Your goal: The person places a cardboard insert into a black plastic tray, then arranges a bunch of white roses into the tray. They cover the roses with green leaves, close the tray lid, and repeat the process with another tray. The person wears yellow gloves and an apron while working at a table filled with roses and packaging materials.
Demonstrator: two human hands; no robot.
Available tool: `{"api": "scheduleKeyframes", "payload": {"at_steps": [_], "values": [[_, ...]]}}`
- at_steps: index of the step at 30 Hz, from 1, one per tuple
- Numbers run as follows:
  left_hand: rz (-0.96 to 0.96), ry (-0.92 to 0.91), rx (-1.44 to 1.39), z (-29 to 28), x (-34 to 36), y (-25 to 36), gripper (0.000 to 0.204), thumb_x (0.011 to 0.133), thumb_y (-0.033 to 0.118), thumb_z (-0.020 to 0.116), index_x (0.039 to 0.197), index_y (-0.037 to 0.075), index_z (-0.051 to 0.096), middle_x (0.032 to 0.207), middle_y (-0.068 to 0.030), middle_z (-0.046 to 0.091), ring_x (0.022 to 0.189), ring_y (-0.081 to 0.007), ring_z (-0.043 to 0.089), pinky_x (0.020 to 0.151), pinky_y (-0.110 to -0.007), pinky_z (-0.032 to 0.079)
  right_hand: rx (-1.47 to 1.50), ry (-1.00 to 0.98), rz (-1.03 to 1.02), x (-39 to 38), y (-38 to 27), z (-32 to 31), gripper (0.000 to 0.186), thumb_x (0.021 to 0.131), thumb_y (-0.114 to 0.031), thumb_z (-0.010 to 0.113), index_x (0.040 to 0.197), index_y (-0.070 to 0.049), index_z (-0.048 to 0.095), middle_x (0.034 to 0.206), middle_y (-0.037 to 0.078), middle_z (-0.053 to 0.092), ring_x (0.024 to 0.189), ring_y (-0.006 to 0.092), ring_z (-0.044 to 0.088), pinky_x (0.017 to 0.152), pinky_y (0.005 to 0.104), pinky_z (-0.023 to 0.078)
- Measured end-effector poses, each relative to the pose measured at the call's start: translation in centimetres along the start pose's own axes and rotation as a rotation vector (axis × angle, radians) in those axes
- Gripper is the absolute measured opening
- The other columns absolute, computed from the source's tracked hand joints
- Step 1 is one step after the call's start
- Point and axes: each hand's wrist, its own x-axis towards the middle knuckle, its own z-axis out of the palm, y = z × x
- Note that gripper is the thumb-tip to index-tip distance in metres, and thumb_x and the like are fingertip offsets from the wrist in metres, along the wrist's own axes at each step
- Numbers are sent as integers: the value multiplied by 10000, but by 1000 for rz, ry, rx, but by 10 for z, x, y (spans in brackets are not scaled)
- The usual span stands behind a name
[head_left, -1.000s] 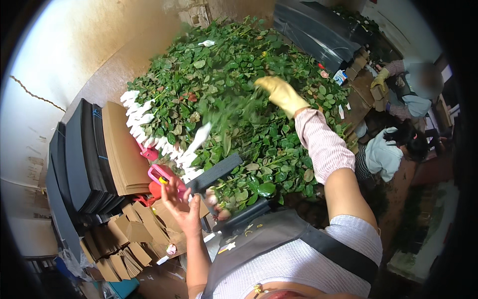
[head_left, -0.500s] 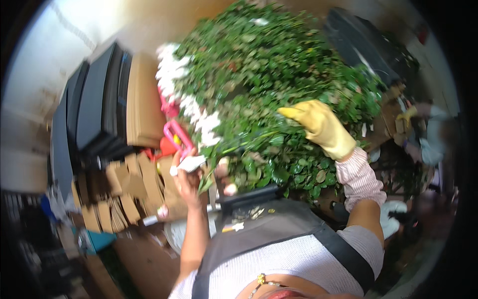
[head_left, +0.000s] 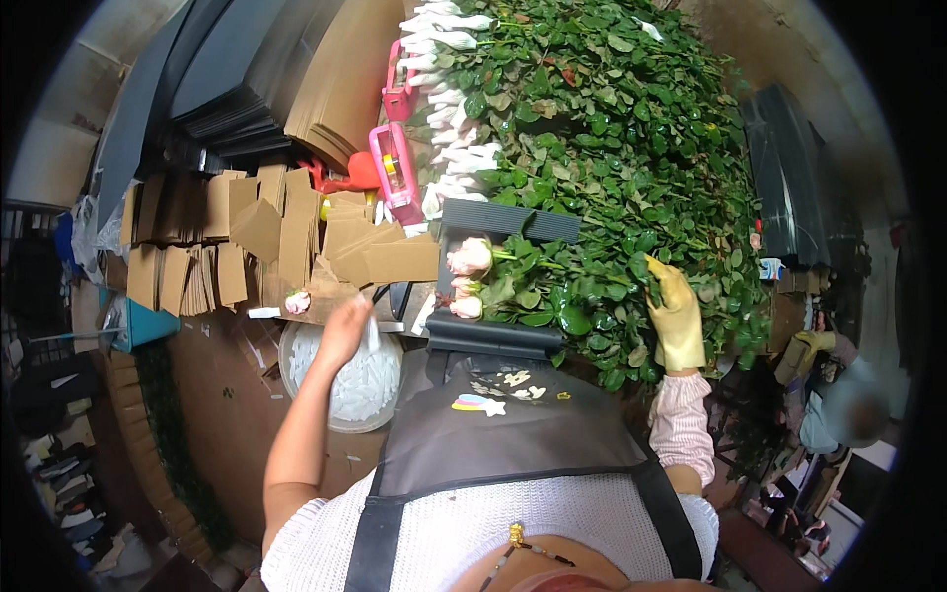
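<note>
My left hand (head_left: 345, 332) is bare, its fingers pinched on a small white sleeve (head_left: 372, 335) above a round tub (head_left: 288, 367) of similar white sleeves. My right hand (head_left: 677, 318), in a yellow rubber glove, is among the leafy stems at the right, with its fingers curled round a rose stem partly hidden by leaves. Pale pink roses (head_left: 470, 259) lie with heads to the left, between a ribbed black board (head_left: 513, 219) and a rolled black edge (head_left: 493, 337). Beyond them is a big heap of leafy rose stems (head_left: 602, 138), its heads covered in white sleeves (head_left: 464, 158).
Two pink tape dispensers (head_left: 395, 176) stand left of the covered heads. Cut cardboard pieces (head_left: 296, 232) and stacked dark boards (head_left: 252, 74) fill the left side. One loose pink rose head (head_left: 297, 302) lies near the tub. Another person's gloved hand (head_left: 815, 340) shows at far right.
My left hand has moved down and left from a white-sleeved rose to the tub, and now pinches a loose sleeve. My gloved right hand sits lower among the leaves. The view has turned.
</note>
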Motion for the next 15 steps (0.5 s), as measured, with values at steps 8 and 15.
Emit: {"api": "scheduleKeyframes", "payload": {"at_steps": [8,15], "values": [[-250,-116,588,-4,-15,7,390,969,397,633,1198,84,672,1177,-191,697,1099,-348,672,905,-454,522,-195,-203,276,-9,52,65,537,810,-69,734,1332,-87,609,1211,190,657,1130,389,627,967,451,513],[340,124,-76,53,25,37,197,1007,198,612,1066,30,697,1016,-136,668,982,-311,646,886,-388,502,-195,-225,28,59,-91,17,269,903,-212,718,1142,-90,706,1016,134,731,954,346,688,858,443,549]]}}
